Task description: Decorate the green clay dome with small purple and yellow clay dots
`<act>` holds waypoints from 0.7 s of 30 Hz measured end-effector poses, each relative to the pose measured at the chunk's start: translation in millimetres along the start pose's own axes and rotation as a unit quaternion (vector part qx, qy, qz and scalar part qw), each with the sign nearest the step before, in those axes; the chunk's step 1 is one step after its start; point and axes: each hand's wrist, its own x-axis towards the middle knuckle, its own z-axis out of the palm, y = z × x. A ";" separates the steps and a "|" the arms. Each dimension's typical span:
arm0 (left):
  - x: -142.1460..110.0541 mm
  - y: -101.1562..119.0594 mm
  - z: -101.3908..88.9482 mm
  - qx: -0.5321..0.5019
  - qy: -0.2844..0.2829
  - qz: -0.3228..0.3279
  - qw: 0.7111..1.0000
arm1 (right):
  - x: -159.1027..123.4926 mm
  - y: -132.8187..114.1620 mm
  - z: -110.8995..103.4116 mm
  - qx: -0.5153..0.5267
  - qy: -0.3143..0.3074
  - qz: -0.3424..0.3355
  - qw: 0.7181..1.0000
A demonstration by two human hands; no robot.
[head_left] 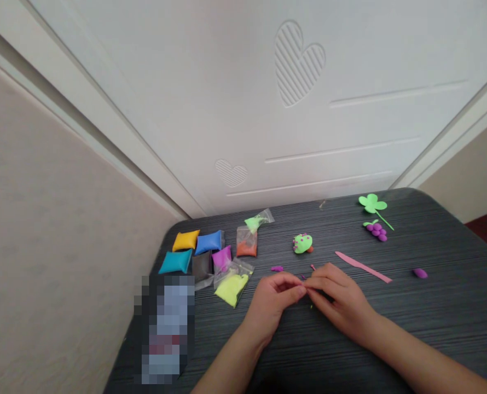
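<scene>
My left hand (274,301) and my right hand (337,298) meet fingertip to fingertip low over the dark striped table (432,317). Both are closed in a pinch on a tiny purple clay bit (303,277) between them. Just beyond the fingers lie a small purple clay piece (277,268) and a pink speck (312,267). A green clay figure with purple dots (302,244) stands further back. A pink flat clay tool (362,266) lies to the right of my right hand.
Several clay bags lie at the left: orange (185,240), blue (208,242), teal (176,262), purple (221,258), yellow-green (232,287), red-orange (247,243). A green clay clover (373,204), purple clay grapes (377,230) and a purple lump (419,273) sit right. A white door (268,98) stands behind.
</scene>
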 end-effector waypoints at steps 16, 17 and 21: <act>4.5 16.7 -32.8 0.353 0.172 0.212 0.895 | 8.1 4.5 -21.0 0.071 0.113 0.104 0.986; 5.6 15.4 -34.0 0.387 0.165 0.226 0.879 | 7.9 4.7 -20.8 0.073 0.121 0.108 0.984; 10.7 3.5 -33.4 0.502 0.117 0.251 0.819 | 5.7 4.3 -19.4 0.082 0.128 0.110 0.982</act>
